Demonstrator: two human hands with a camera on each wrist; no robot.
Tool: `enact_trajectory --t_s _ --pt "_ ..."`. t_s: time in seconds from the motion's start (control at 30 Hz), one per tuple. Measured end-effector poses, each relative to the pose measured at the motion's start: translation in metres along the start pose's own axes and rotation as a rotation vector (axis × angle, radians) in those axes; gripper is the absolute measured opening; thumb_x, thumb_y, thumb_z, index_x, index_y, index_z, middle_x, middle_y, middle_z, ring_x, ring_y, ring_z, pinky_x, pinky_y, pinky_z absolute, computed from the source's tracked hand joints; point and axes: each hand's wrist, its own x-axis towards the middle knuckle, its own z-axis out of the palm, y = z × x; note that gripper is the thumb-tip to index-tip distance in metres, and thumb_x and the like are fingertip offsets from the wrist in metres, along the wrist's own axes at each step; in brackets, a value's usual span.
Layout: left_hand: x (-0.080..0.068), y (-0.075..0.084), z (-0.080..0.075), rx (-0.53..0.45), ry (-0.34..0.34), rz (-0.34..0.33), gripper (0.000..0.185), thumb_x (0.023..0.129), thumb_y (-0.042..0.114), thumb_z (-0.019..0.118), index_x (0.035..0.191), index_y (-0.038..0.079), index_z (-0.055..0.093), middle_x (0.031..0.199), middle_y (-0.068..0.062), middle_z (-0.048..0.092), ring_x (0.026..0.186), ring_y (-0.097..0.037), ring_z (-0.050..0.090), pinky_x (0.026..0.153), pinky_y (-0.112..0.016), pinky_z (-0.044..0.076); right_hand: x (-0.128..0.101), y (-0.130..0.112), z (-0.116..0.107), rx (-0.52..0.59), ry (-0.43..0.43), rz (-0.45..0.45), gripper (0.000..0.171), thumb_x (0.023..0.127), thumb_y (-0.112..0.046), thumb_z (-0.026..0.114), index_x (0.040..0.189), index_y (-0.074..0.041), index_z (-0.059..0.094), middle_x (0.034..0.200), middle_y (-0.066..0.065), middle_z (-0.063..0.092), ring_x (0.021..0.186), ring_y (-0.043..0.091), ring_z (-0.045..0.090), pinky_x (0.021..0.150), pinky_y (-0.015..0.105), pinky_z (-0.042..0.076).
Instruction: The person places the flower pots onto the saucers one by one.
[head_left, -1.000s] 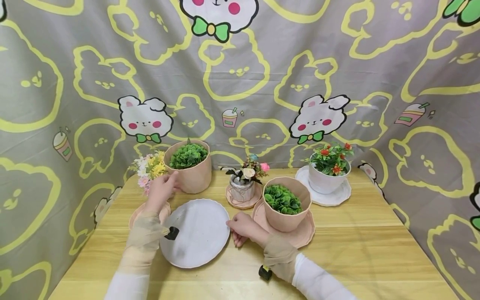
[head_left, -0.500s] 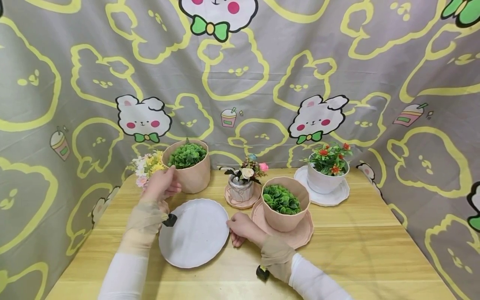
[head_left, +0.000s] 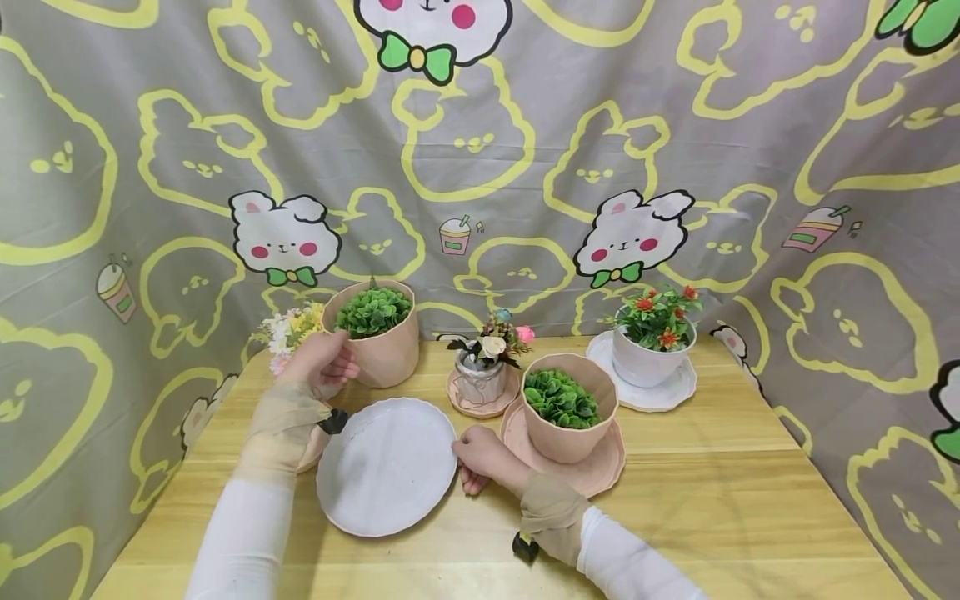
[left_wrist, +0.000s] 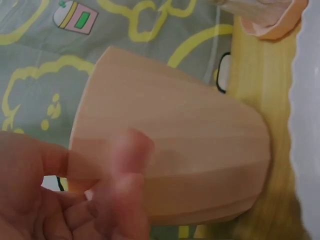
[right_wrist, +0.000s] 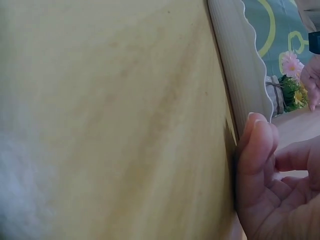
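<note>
1. Leftward in the head view: left hand (head_left: 321, 363) curled around the side of a peach pot (head_left: 384, 350) of green leaves, thumb up by the rim; pot upright on the counter (head_left: 720, 492) near the back curtain (head_left: 525, 125).
2. Close up in the left wrist view: same peach pot (left_wrist: 175, 160) filling the frame, fingers (left_wrist: 125, 170) wrapped on its wall.
3. Lower centre: right hand (head_left: 483, 458) at the right edge of a white scalloped plate (head_left: 386, 465), fingers curled and pinching its rim; plate flat on the counter, just in front of the peach pot.
4. Right wrist view: fingertips (right_wrist: 257, 145) against the wavy plate edge (right_wrist: 245, 75).
5. Just right of the right hand: second peach pot (head_left: 570, 417) on a pink saucer (head_left: 600, 475).
6. Behind, centre: small silver pot of flowers (head_left: 483, 371) on its own saucer.
7. Upper right of the counter: white pot with red blooms (head_left: 652, 346) on a white saucer.
8. Far left: pastel bouquet (head_left: 288, 333), partly hidden behind the left hand.
</note>
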Motion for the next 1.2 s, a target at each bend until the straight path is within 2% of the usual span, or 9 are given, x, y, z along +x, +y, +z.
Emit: enact_trajectory --t_s 0.17,0.27,0.47,0.7,0.97,1.2 --pt "0.0035 0.0087 -0.0069 0.104 -0.046 -0.01 0.029 0.094 0.017 0.033 0.085 0.006 0.058 0.052 0.009 0.054 0.044 -0.001 0.045 0.047 -0.018 0.037 -0.0013 -0.0001 -0.0006 0.008 0.001 -0.007 0.032 0.094 -0.01 0.044 0.063 -0.004 0.05 0.045 0.005 0.051 0.034 0.013 0.054 0.037 0.032 0.052" --pt "0.0034 0.0105 -0.0087 0.12 -0.061 -0.019 0.03 0.095 0.016 0.031 0.084 0.006 0.057 0.051 0.01 0.052 0.044 -0.001 0.042 0.047 -0.018 0.036 -0.0013 -0.0003 -0.0004 0.005 0.005 -0.001 0.032 0.094 -0.011 0.044 0.063 -0.004 0.05 0.045 0.004 0.051 0.034 0.013 0.054 0.037 0.032 0.052" --pt "0.0034 0.0084 -0.0077 0.1 -0.04 0.004 0.029 0.097 0.017 0.029 0.091 0.005 0.055 0.053 0.009 0.055 0.048 -0.002 0.046 0.05 -0.019 0.039 0.0004 0.0 0.0003 0.007 0.007 0.004 0.033 0.095 -0.011 0.044 0.063 -0.004 0.051 0.046 0.005 0.051 0.034 0.013 0.054 0.037 0.032 0.052" --pt "0.0035 0.0046 -0.008 0.037 -0.018 0.009 0.033 0.098 0.018 0.029 0.089 0.006 0.059 0.055 0.008 0.059 0.051 -0.003 0.055 0.054 -0.021 0.047 -0.0012 -0.0005 0.0001 0.011 0.007 0.005 0.034 0.095 -0.011 0.044 0.063 -0.003 0.05 0.045 0.005 0.051 0.034 0.013 0.054 0.037 0.032 0.052" --pt "0.0025 0.0035 -0.0078 0.076 -0.011 0.02 0.035 0.097 0.018 0.027 0.092 0.002 0.058 0.055 0.008 0.059 0.051 -0.004 0.054 0.055 -0.022 0.048 -0.001 -0.0004 -0.0004 0.005 0.011 0.006 0.033 0.094 -0.01 0.043 0.062 -0.003 0.05 0.046 0.005 0.051 0.034 0.013 0.054 0.037 0.032 0.052" --pt "-0.0044 0.0052 -0.0043 0.125 -0.008 0.038 0.036 0.101 0.023 0.026 0.096 0.002 0.056 0.056 0.008 0.059 0.051 -0.004 0.054 0.054 -0.023 0.047 0.0005 0.0 0.0004 0.007 0.013 0.001 0.033 0.094 -0.01 0.044 0.062 -0.003 0.05 0.045 0.005 0.051 0.033 0.013 0.054 0.037 0.033 0.052"
